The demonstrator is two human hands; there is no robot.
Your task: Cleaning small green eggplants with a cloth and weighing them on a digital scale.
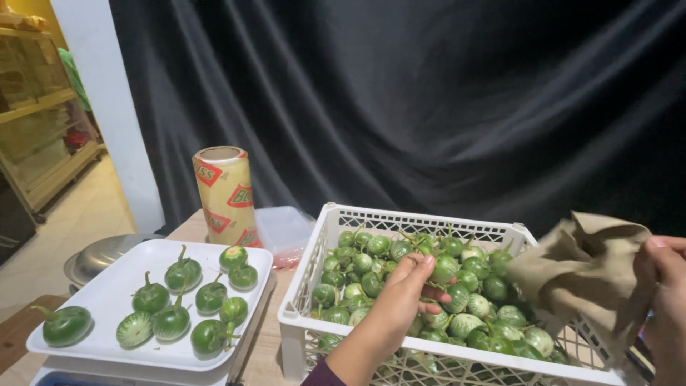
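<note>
A white plastic crate point(307, 286) at lower right is full of small round green eggplants point(479, 304). My left hand point(404, 293) reaches into the crate, its fingers curled among the eggplants and touching one near the middle. My right hand point(664, 300) at the far right edge grips a crumpled tan cloth point(582, 268) held above the crate's right side. A white tray point(107, 289) at lower left carries several green eggplants point(184, 274) with stems.
A roll of cling film point(225, 193) with red and yellow labels stands upright behind the tray. A clear plastic container point(282, 229) sits beside it. A metal bowl point(96, 257) lies left of the tray. Black drapery point(429, 100) hangs behind; shelves point(43, 114) stand far left.
</note>
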